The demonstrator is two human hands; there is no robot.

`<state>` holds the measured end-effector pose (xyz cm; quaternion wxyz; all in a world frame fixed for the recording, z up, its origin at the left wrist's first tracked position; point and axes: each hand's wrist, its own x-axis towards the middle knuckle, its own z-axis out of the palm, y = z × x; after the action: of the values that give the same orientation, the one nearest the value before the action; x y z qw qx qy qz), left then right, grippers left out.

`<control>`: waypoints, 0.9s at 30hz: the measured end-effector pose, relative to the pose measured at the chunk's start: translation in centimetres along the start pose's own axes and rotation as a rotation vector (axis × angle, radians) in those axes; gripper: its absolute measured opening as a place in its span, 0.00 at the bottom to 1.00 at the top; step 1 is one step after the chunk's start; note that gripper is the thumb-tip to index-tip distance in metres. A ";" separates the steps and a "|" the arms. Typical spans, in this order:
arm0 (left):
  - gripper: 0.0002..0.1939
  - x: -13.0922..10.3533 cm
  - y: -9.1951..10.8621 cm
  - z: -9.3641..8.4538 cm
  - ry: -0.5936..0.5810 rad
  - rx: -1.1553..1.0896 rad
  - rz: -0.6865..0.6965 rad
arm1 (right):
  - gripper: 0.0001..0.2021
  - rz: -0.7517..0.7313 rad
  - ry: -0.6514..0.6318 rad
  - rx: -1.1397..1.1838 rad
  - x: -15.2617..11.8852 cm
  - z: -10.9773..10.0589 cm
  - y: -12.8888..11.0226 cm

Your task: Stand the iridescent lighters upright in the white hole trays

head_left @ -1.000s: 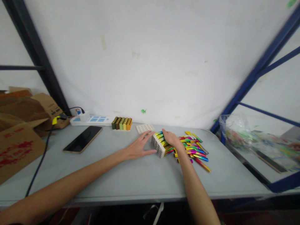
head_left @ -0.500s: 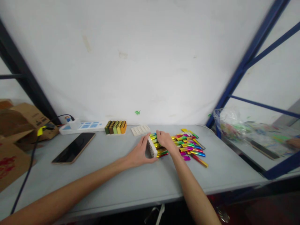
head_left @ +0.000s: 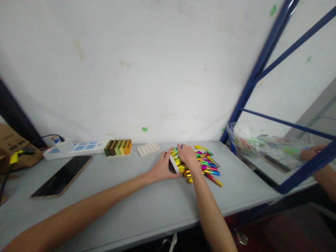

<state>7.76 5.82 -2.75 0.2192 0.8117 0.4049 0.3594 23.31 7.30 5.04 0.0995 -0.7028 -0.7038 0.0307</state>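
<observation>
so the left hand [head_left: 162, 168] is clamped around the outer side of a small white holder [head_left: 173, 164], thumb near the bottom edge and fingers up top. the holder is tipped on its side on the grey table [head_left: 147, 210], with shiny metallic tubes [head_left: 181, 167] sticking out of it toward the right. the right hand [head_left: 187, 155] is over those tubes, fingers curled down on them, but i can't tell if they're pinched together on one. just right of that hand there's a loose pile of foil-coloured sticks [head_left: 210, 169], gold, red, blue, green and purple, kinda fanned out. behind the left hand a flat white tray [head_left: 148, 149] with rows of bumps or holes lies near the wall [head_left: 157, 77], and left of it stands a packed block of green, brown, yellow and orange tubes [head_left: 118, 147]. further left is a white power strip [head_left: 76, 148] with a dark phone [head_left: 63, 176] in front.
</observation>
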 end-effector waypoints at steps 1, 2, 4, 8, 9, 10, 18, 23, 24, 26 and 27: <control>0.68 0.3 0.1 0.2 -0.004 -0.004 0.003 | 0.28 0.007 0.005 -0.011 0.0 -0.1 0.3; 0.68 0.5 0.1 0.4 -0.009 -0.010 0.007 | 0.28 0.007 0.008 -0.022 0.0 -0.2 0.6; 0.68 0.8 0.2 0.6 -0.017 -0.026 0.015 | 0.27 -0.007 0.016 -0.037 -0.1 -0.2 0.9; 0.68 0.9 0.3 0.6 -0.023 -0.047 0.030 | 0.30 0.054 0.041 0.015 0.0 -0.1 1.0; 0.68 0.8 0.2 0.6 -0.025 -0.049 0.030 | 0.31 0.081 0.040 0.038 0.1 0.0 1.0; 0.69 0.8 0.2 0.6 -0.028 -0.051 0.028 | 0.31 0.101 0.037 0.055 0.1 0.1 1.1; 0.71 0.6 -0.1 0.7 -0.068 -0.083 0.040 | 0.24 0.039 0.072 0.065 0.7 0.5 1.9; 0.75 0.8 0.0 0.7 -0.066 -0.137 0.046 | 0.23 -0.211 0.107 0.033 -0.2 0.7 0.4; 0.74 0.9 0.0 0.7 -0.062 -0.152 0.060 | 0.23 -0.225 0.081 0.002 -0.4 0.8 0.2; 0.72 1.0 0.0 0.7 -0.047 -0.171 0.087 | 0.23 -0.228 0.013 -0.067 -0.4 0.9 0.2; 0.72 1.0 -0.1 0.8 -0.039 -0.176 0.093 | 0.24 -0.227 -0.020 -0.092 -0.4 0.9 0.4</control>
<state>8.73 6.63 -2.90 0.2806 0.8141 0.3294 0.3872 23.50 7.04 4.06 0.0627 -0.6220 -0.7804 -0.0061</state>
